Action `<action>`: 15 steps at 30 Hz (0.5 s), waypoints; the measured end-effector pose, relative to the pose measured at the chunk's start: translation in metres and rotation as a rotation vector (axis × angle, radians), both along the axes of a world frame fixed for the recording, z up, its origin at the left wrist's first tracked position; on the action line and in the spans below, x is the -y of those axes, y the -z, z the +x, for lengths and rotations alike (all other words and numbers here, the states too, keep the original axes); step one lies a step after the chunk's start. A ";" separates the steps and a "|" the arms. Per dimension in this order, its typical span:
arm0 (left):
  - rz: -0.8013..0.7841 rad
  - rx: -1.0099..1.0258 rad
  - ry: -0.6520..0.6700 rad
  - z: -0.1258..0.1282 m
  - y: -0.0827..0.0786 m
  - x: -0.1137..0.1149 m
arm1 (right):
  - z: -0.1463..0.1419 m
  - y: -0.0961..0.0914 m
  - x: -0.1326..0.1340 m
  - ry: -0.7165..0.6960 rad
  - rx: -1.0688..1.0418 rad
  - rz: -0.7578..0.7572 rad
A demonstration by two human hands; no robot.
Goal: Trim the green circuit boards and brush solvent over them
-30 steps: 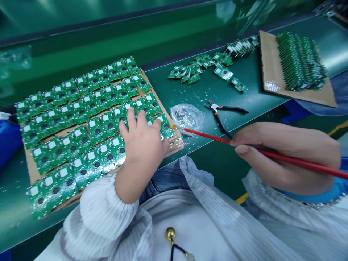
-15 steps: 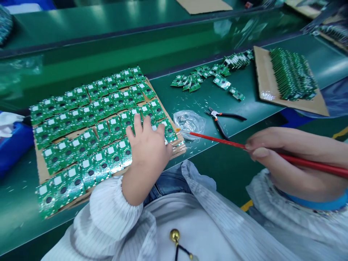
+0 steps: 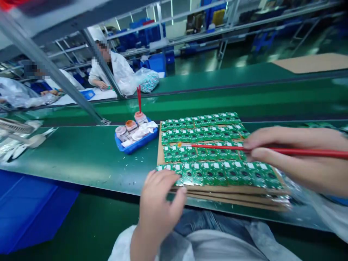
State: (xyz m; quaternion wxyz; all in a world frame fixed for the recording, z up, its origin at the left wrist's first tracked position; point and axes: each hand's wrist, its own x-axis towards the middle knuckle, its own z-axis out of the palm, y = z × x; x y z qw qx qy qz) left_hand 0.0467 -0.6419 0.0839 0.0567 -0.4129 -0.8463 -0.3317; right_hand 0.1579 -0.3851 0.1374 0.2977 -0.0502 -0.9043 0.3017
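Rows of green circuit boards (image 3: pixel 209 174), each with white squares and dark round spots, lie on a stack of cardboard sheets (image 3: pixel 231 194). My right hand (image 3: pixel 285 152) grips a thin red paintbrush (image 3: pixel 217 146) and holds it level across the boards. Its orange-tipped bristles point left over the third row; whether they touch a board I cannot tell. At the near left corner of the stack is my left hand (image 3: pixel 160 203), fingers apart, fingertips on or just by the front row, holding nothing.
Left of the boards stands a blue tray (image 3: pixel 136 143) with small jars (image 3: pixel 131 125), white tissue (image 3: pixel 144 130) and upright red sticks (image 3: pixel 139 99). A slanted metal post (image 3: pixel 62 72) rises from the bench. Two co-workers (image 3: pixel 114 69) sit across the line. A cardboard sheet (image 3: pixel 312 62) lies at the far right.
My view has swung left, bringing the blue tray and co-workers in. My left hand has shifted from the boards' right side to their near left corner. The brush is now above the boards.
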 end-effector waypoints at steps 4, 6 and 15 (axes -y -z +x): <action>-0.068 0.072 -0.480 -0.049 0.054 0.057 | -0.111 -0.027 0.049 -0.206 0.119 -0.215; -0.103 0.072 -0.635 -0.069 0.084 0.074 | -0.161 -0.027 0.070 -0.287 0.123 -0.246; -0.227 0.016 -0.843 -0.100 0.133 0.091 | -0.291 -0.001 0.117 -0.363 0.242 -0.274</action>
